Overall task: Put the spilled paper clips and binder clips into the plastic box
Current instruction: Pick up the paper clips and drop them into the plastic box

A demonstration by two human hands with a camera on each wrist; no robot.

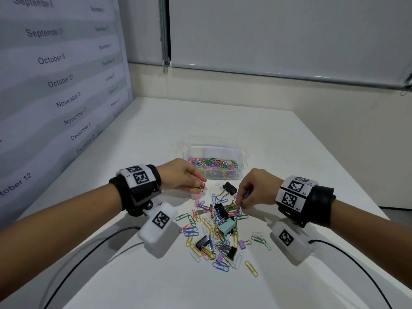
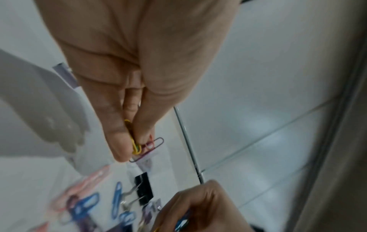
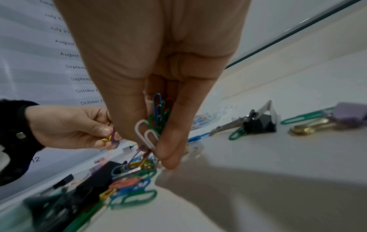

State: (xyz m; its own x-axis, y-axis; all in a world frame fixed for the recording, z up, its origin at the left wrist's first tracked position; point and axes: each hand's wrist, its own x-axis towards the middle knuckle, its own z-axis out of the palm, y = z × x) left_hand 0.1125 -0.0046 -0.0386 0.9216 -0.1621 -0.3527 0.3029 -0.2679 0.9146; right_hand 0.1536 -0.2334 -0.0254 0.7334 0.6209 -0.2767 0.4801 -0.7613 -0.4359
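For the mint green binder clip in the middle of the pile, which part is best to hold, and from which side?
Grip the mint green binder clip by its broad body, pinching the two flat faces from above. It lies on the tangle of paper clips, so its sides are crowded; the top is free. The right hand is nearer, though it already holds clips.

A white counter [image 1: 256, 134] meets a beige wall. A date chart [image 1: 55, 70] stands at left. Roller blinds [image 1: 278, 30] hang behind; black cables [image 1: 89, 257] cross the counter.

Even, bright overhead light; soft shadows fall under each hand onto the table [image 1: 278, 141] — wrist views blur nearest the camera, edges bowed.
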